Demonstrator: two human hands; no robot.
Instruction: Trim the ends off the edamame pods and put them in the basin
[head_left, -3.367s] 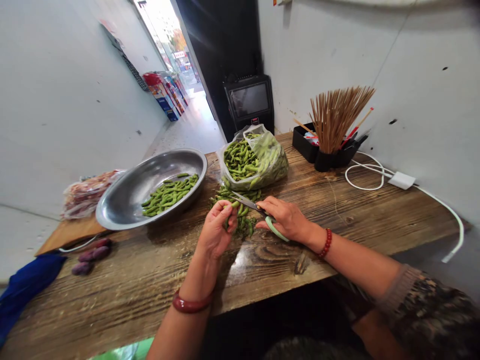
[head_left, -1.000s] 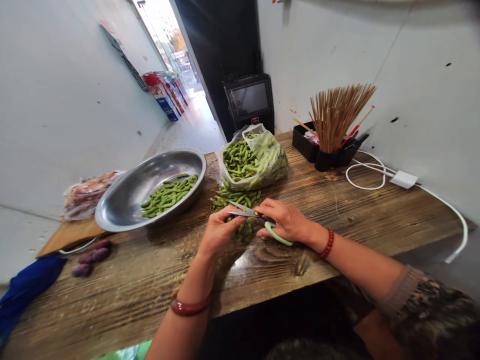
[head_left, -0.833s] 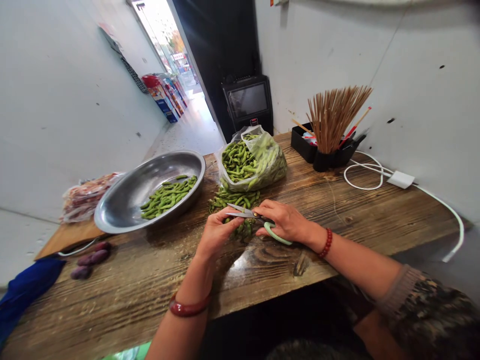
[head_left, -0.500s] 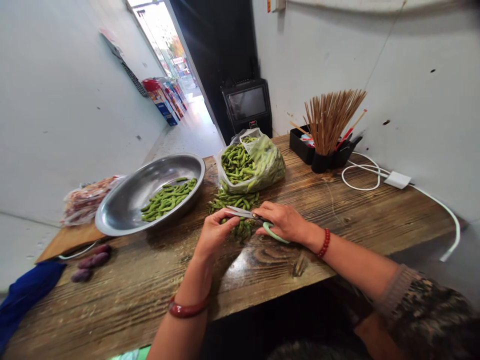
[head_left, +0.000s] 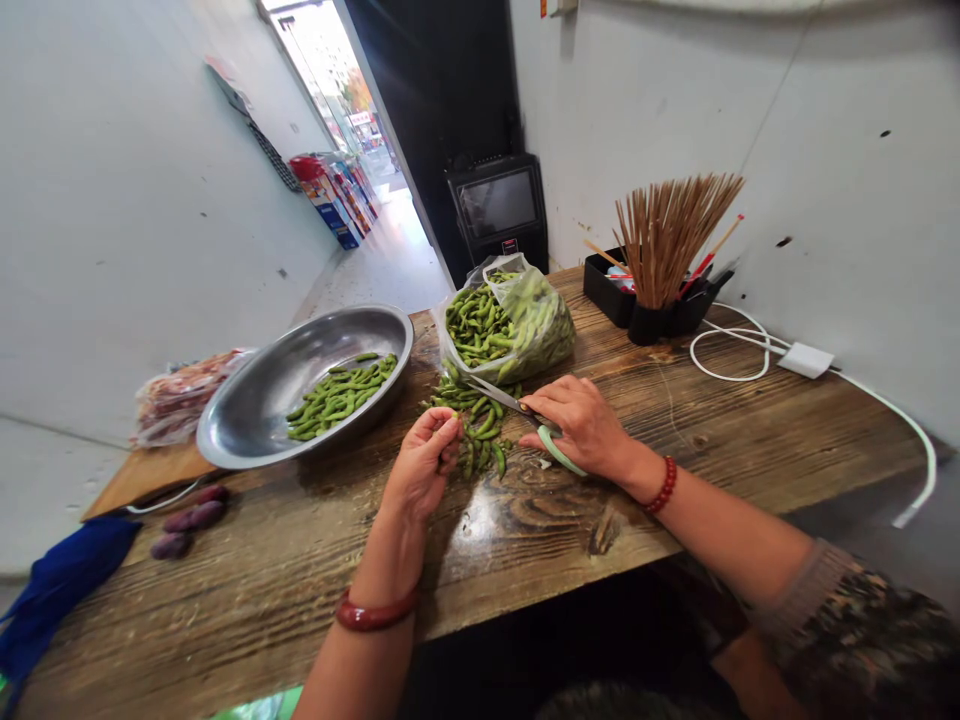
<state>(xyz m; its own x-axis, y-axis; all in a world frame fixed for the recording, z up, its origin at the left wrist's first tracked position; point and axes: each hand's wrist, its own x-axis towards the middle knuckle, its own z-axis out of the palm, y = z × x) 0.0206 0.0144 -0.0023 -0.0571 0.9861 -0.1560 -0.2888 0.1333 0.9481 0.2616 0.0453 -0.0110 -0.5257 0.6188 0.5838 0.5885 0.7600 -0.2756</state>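
My right hand [head_left: 581, 425] is closed around scissors [head_left: 561, 453] with pale green handles. The blades point up and left over a loose heap of edamame pods [head_left: 484, 418]. My left hand [head_left: 424, 455] is pinched just left of the heap, and a bit of green from an edamame pod [head_left: 455, 414] shows at its fingertips; the fingers hide most of it. Behind the heap stands a clear plastic bag [head_left: 551, 335] full of pods. To the left, a wide steel basin [head_left: 251, 390] holds more green pods on its right side.
A black holder [head_left: 646, 325] with many thin wooden sticks stands at the back right, beside a white cable [head_left: 724, 375]. At left are purple-red oval items [head_left: 196, 515], a blue cloth [head_left: 71, 570] and a plastic-wrapped package [head_left: 184, 400] on a wooden board.
My left hand has drawn away from the scissor blades, down and to the left. The scissors have moved slightly right, blades now tilted more upward. The view has shifted a little.
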